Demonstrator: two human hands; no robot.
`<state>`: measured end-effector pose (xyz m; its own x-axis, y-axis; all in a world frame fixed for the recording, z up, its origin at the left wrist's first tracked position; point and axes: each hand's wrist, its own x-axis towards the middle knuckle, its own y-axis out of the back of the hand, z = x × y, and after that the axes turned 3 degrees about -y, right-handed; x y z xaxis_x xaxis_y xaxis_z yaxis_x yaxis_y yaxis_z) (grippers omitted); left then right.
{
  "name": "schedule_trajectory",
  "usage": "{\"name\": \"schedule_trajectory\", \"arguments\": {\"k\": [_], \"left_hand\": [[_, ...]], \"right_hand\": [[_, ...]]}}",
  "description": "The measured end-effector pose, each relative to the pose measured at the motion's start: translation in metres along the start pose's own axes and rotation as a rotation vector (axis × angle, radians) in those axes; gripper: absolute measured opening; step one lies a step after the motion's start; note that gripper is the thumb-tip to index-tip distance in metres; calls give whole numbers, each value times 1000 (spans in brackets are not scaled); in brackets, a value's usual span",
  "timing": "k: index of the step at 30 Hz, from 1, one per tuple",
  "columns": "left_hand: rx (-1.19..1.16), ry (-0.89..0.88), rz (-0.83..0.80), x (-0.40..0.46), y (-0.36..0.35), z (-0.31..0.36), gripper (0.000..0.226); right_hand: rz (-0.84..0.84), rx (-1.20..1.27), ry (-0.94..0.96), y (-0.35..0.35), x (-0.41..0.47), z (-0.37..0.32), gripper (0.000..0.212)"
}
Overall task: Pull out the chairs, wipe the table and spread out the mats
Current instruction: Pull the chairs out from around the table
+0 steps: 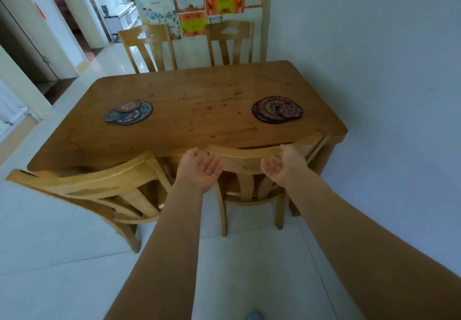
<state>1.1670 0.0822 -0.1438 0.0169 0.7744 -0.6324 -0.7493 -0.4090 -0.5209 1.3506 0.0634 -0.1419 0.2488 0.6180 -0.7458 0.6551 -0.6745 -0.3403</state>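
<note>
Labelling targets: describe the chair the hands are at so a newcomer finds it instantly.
Start at the wooden table by the white wall. Two chairs stand on its near side; take the right chair, tucked under the edge. Unlike the left chair, which is angled away, its top rail has the left hand and right hand, palms up.

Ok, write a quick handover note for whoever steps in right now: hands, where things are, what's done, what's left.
Left hand and right hand: open, palms up, at the top rail of the near right wooden chair, gripping nothing.
That chair is tucked under the brown wooden table; the near left wooden chair sits angled.
Two stacks of round patterned mats lie unspread.
Left: chairs, wiping, mats.
</note>
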Motion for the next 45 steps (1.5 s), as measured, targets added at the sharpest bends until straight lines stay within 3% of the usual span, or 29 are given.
{"name": "schedule_trajectory", "arguments": {"k": [6, 17, 26, 37, 39, 45], "left_hand": [[-144, -158, -52, -97, 47, 17, 45], [-381, -512, -35, -220, 147, 110, 33], [-460, -699, 49, -243, 281, 230, 28], [-408, -906, 189, -245, 465, 425, 19], [-422, -904, 206, -236, 488, 448, 18], [-461, -849, 199, -191, 533, 517, 14]], "right_hand": [[-301, 130, 17, -2, -105, 37, 25], [-625, 87, 143, -67, -215, 97, 25], [-757, -112, 257, -207, -256, 194, 29], [-844, -80, 225, -422, -276, 345, 20], [-852, -124, 213, -454, -273, 371, 23], [-850, -197, 226, -545, -253, 422, 8]]}}
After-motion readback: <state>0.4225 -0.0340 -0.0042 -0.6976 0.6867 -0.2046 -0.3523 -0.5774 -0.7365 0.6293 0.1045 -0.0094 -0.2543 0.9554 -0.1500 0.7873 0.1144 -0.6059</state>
